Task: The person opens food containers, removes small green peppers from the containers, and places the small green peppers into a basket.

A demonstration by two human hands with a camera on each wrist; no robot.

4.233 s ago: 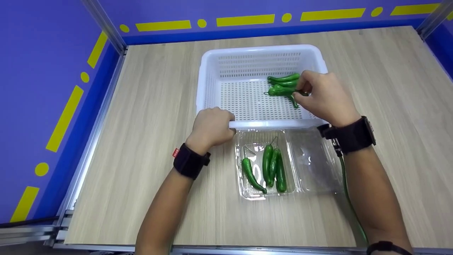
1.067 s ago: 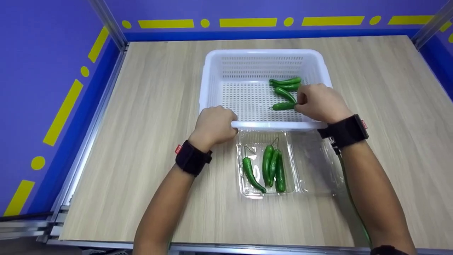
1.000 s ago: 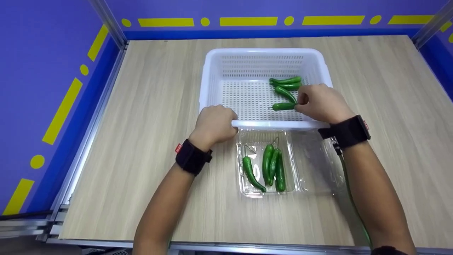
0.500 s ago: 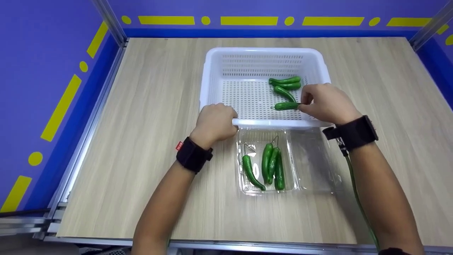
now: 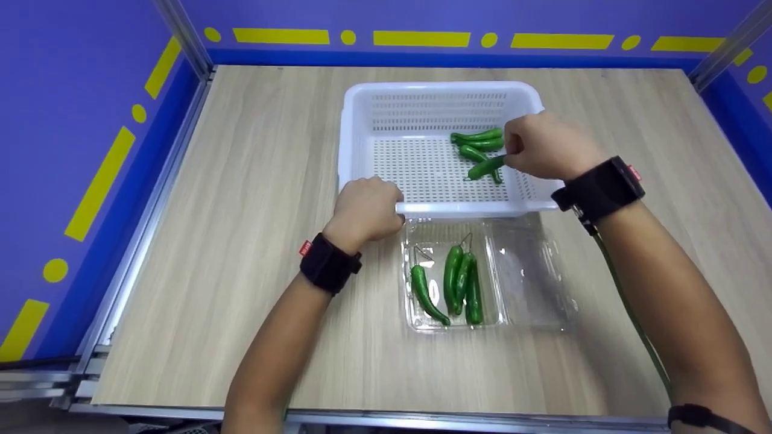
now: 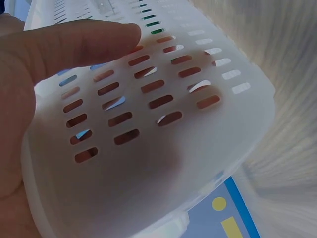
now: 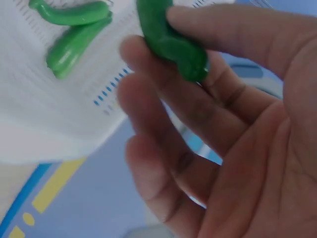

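My right hand [image 5: 511,158] pinches one green pepper [image 5: 484,167] by its stem end and holds it tilted just above the floor of the white slotted basket [image 5: 458,209]. The right wrist view shows that pepper [image 7: 168,39] between the thumb and fingers. Three more peppers [image 5: 477,140] lie at the basket's back right. My left hand [image 5: 386,205] grips the basket's front rim near its left corner, the thumb [image 6: 84,42] lying across the slotted wall [image 6: 198,119]. Several peppers [image 5: 458,280] lie in the left half of a clear clamshell tray [image 5: 531,283].
The tray sits on the wooden table [image 5: 241,211] directly in front of the basket, its right half holding nothing. Blue walls [image 5: 72,90] with yellow markings and a metal frame [image 5: 151,199] enclose the table on the left, back and right.
My right hand has raised the pinched pepper off the basket floor and drawn it back and up, now tilted. The left hand keeps its grip on the rim.
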